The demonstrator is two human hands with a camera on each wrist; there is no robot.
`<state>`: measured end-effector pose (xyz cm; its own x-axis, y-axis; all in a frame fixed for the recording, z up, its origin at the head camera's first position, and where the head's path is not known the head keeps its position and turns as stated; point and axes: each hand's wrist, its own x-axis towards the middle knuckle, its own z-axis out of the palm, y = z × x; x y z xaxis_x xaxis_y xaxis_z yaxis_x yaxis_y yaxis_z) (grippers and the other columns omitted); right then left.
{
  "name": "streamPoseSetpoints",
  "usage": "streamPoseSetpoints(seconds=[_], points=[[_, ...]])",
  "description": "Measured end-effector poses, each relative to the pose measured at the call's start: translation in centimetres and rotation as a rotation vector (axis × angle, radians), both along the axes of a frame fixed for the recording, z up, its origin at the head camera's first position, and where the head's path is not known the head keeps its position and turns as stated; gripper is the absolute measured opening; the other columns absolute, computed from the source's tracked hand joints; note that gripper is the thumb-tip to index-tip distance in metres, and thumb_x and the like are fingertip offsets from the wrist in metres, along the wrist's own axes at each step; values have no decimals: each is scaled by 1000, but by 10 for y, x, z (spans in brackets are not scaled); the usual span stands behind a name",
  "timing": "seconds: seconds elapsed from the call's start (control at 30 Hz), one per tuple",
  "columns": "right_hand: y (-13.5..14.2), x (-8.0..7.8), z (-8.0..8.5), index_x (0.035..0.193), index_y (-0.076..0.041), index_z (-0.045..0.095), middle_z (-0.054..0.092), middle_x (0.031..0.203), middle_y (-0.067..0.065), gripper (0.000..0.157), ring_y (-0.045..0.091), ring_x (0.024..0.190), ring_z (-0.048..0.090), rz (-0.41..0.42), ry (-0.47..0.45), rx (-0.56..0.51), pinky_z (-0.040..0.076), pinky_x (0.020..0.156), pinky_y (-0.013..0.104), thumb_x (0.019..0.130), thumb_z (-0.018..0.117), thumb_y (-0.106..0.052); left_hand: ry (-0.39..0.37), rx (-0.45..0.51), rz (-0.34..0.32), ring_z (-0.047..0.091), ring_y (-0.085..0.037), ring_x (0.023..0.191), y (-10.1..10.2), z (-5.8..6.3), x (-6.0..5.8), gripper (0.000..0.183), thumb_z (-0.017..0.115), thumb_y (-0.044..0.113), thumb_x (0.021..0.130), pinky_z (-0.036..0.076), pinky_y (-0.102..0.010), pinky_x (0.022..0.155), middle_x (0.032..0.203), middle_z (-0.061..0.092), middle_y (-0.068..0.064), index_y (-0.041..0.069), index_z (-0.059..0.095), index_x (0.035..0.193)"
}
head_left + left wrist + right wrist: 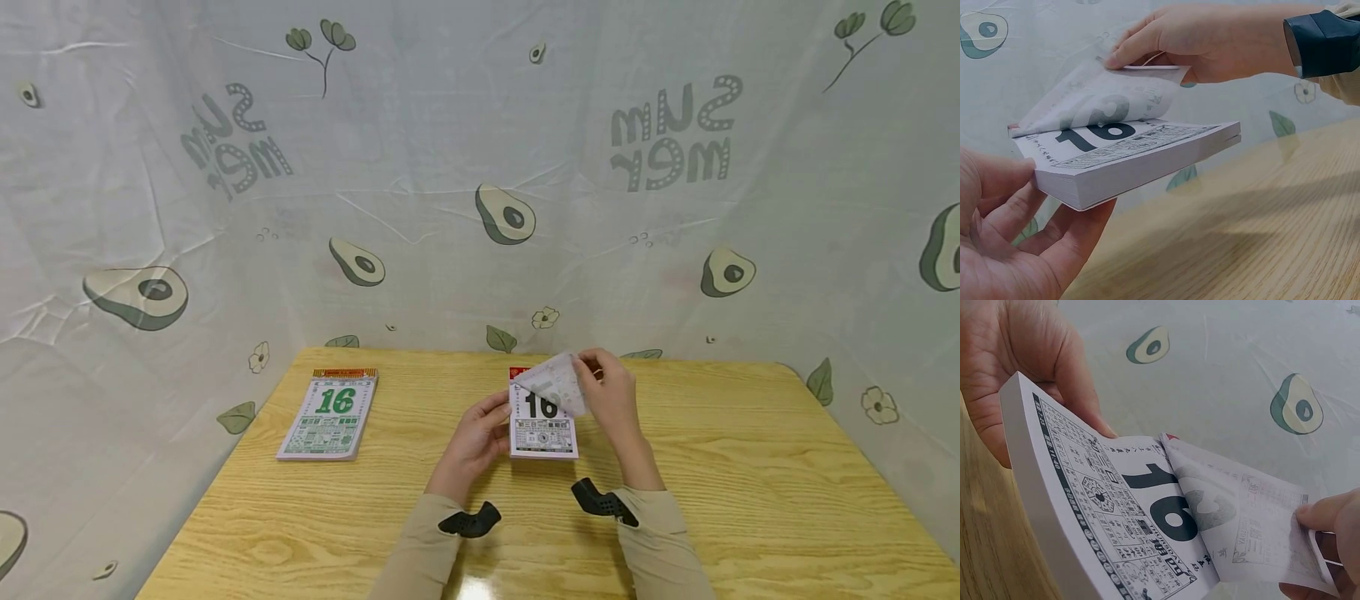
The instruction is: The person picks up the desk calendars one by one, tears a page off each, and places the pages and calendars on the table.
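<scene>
Steadying the block matters most when peeling back so thin a leaf. In the head view, the left hand grips the side of the black-numbered calendar, held over the table, while the right hand pinches the lifted sheet by its edge. A green-numbered calendar lies well off to the left.

The left wrist view shows the left thumb on the block's upper edge and fingers bracing beneath; the pad is thick, squared and white-sided, the sheet translucent. Pulling evenly along the bound end would probably avoid a ragged tear.

In the right wrist view, the right thumb presses the limp, gently bowed paper, faint print showing through.
</scene>
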<state>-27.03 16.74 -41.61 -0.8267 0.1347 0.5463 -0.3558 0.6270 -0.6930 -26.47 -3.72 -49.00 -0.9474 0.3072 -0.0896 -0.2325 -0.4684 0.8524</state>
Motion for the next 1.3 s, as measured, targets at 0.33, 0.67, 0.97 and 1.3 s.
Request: streamPoseSetpoints(seconds=[0.33, 0.67, 0.97, 1.3], points=[[2, 2, 3, 101, 0, 68, 71, 95, 17, 17, 23, 82, 62, 19, -61, -50, 47, 69, 21, 95, 63, -15, 5, 7, 1, 64, -13, 87, 0, 2, 1, 39, 52, 9, 100, 54, -28, 71, 102, 68, 4, 1, 49, 137], [3, 1, 4, 101, 1, 68, 71, 97, 18, 18, 25, 86, 63, 6, -124, -75, 47, 70, 21, 94, 62, -15, -5, 23, 15, 64, -14, 85, 2, 1, 1, 35, 52, 10, 100, 54, -28, 69, 102, 68, 3, 3, 53, 135], [4, 0, 2, 98, 1, 68, 71, 94, 18, 16, 24, 85, 62, 9, -127, -89, 46, 69, 19, 93, 63, -13, -4, 22, 20, 64, -13, 85, 3, 3, 1, 41, 50, 9, 100, 54, -26, 69, 102, 68, 3, 0, 46, 140], [13, -1, 3, 105, 2, 66, 69, 101, 22, 20, 27, 93, 61, -26, -162, -130, 41, 72, 13, 95, 60, -14, -24, 61, 66, 67, -12, 84, -2, 3, -2, 39, 50, 7, 100, 54, -25, 68, 101, 70, 2, -1, 48, 138]])
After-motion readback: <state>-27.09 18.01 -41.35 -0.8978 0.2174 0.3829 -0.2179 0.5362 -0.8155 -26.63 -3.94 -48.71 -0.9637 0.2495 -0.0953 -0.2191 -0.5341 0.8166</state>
